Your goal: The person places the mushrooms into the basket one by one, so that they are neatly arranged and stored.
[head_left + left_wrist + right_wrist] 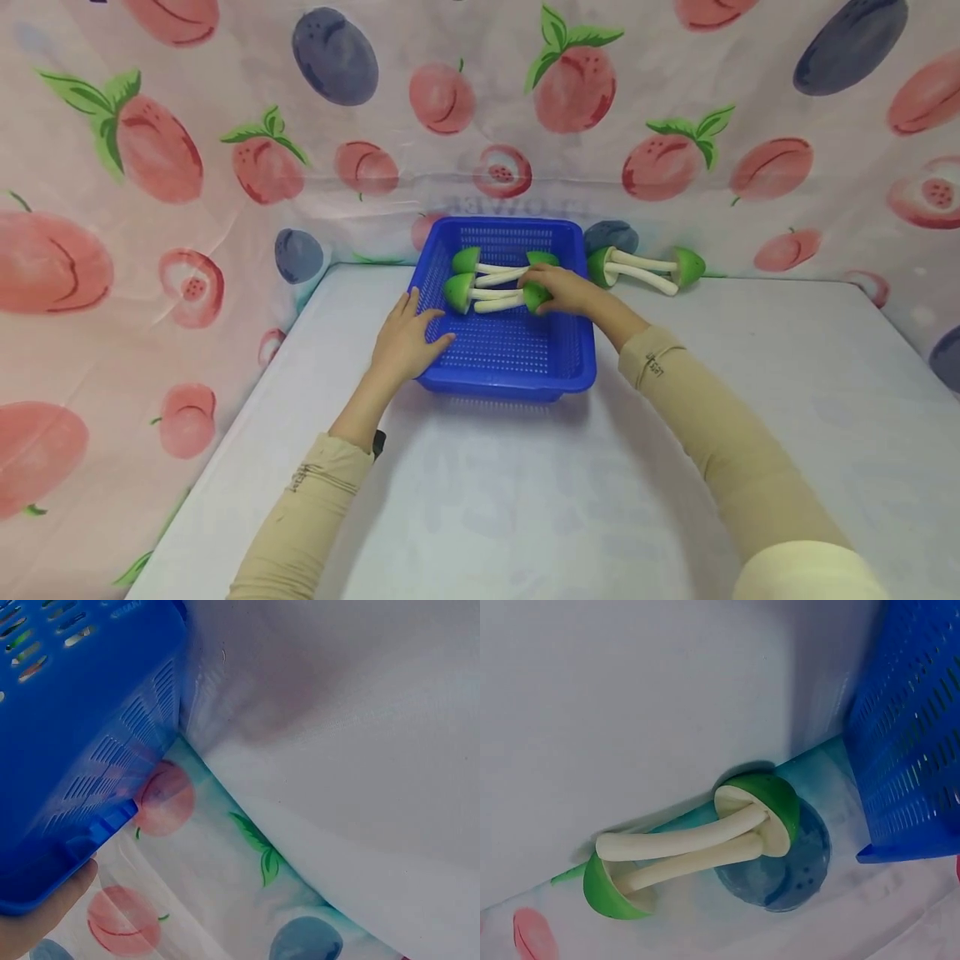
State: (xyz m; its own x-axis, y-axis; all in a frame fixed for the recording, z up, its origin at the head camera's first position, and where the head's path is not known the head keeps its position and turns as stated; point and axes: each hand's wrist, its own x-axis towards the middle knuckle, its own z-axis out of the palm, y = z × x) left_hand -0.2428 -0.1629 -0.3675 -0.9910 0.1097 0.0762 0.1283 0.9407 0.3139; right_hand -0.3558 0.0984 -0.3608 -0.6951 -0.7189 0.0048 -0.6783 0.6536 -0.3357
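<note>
A blue plastic basket (491, 385) with slotted walls stands on the white table. Inside it lie several toy mushrooms (459, 293) with green caps and cream stems, in two rows with caps at opposite ends. My right hand (564, 293) reaches over the basket's right rim and grips the green cap of the front right mushroom (535, 297); its fingertips are partly hidden. My left hand (405, 337) rests at the basket's left rim, fingers fairly straight and thumb spread towards the inside. In the left wrist view, one finger (64, 900) touches the rim from outside.
Two more green-capped mushrooms (637, 268) lie on the table right of the basket, against the back cloth, caps at opposite ends. A fruit-print cloth (495, 92) hangs behind and to the left. The white table (510, 500) extends in front.
</note>
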